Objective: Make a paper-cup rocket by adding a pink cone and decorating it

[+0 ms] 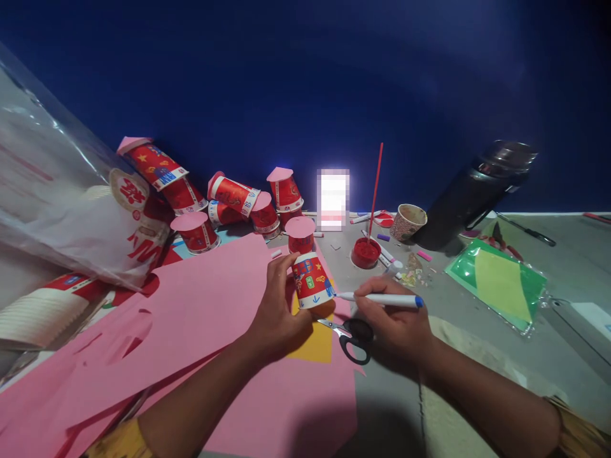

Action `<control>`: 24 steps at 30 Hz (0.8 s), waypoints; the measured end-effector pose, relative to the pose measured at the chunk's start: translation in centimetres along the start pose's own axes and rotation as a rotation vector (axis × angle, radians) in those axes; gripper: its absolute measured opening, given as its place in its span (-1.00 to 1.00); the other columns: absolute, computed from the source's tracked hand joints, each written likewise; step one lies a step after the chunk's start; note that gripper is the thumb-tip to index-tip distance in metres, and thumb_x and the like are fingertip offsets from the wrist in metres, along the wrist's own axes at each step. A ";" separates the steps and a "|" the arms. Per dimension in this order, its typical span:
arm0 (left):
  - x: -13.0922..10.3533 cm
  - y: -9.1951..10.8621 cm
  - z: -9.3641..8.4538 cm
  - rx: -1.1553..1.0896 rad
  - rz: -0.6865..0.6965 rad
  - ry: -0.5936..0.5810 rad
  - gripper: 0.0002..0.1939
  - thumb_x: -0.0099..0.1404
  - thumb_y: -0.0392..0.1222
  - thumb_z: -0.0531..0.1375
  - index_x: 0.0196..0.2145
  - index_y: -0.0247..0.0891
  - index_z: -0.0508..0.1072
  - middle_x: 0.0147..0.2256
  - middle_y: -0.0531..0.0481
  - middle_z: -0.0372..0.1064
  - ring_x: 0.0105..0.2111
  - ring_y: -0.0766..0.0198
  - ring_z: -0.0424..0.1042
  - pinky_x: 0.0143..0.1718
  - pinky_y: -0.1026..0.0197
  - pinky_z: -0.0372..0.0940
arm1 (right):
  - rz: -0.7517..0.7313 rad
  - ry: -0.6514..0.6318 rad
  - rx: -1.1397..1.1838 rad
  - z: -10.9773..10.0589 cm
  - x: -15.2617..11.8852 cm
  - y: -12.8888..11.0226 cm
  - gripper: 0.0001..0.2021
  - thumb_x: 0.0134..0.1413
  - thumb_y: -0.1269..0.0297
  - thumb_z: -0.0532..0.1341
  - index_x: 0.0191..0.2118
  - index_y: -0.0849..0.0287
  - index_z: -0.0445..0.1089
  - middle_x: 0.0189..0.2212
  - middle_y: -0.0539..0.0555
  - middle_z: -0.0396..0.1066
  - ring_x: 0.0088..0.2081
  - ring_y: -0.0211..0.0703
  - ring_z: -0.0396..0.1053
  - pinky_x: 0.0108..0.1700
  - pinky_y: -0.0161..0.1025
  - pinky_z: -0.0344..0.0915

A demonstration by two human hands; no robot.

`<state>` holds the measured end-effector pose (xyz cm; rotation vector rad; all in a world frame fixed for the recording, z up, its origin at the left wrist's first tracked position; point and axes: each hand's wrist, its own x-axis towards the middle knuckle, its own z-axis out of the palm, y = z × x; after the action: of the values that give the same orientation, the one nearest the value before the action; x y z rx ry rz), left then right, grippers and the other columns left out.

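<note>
My left hand [281, 312] grips a red paper cup [305, 277], turned upside down, with blue marks along its white rim. In my right hand [396, 318] is a white marker [382, 299] with a blue end; its tip meets or nearly meets the cup's rim at the right. Black-handled scissors [351, 334] lie just below, between the two hands. Under them is a yellow paper piece [312, 343] on top of pink paper sheets [210, 286]. Right behind the held cup stands another red cup with a pink paper disc [300, 226] on it.
Several red cups with pink tops [195, 232] stand or lean at the back left, beside a plastic bag [71, 172]. A red pot [366, 253] holding a stick, a patterned cup [409, 222], a tilted black flask [470, 197] and a green packet [501, 283] occupy the right.
</note>
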<state>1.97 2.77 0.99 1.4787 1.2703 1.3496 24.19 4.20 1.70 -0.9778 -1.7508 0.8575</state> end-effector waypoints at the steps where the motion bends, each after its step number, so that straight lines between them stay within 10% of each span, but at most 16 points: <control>1: 0.0 0.0 0.0 0.004 0.005 0.018 -0.19 0.07 -0.28 0.38 0.26 -0.06 0.22 0.25 -0.16 0.07 0.23 -0.05 0.32 0.26 -0.14 0.37 | -0.078 -0.028 -0.069 0.0 0.0 0.0 -0.86 0.33 0.23 0.25 -0.25 0.08 0.55 -0.36 0.09 0.57 -0.37 -0.10 0.48 -0.28 -0.18 0.37; 7: 0.3 0.4 -0.1 0.032 -0.025 0.168 -0.19 0.05 -0.25 0.38 0.24 -0.04 0.25 0.23 -0.13 0.12 0.18 -0.05 0.39 0.14 -0.08 0.46 | -0.405 -0.317 -0.426 -0.2 0.1 -0.2 -0.82 0.35 0.33 0.15 -0.16 0.08 0.54 -0.40 0.11 0.59 -0.41 -0.10 0.43 -0.32 -0.15 0.19; 24: 0.4 0.4 -0.6 0.111 -0.095 0.234 -0.12 0.08 -0.15 0.45 0.30 0.04 0.20 0.28 -0.15 0.10 0.16 -0.08 0.39 0.10 -0.13 0.44 | -0.216 -0.539 -0.884 1.3 1.2 0.4 -0.63 0.24 0.51 0.31 0.13 0.12 0.41 -0.08 0.18 0.50 -0.12 -0.01 0.38 -0.28 -0.20 0.11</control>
<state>1.40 3.04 1.57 1.3439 1.5661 1.4409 22.79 5.31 1.39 -1.1186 -2.7497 0.1658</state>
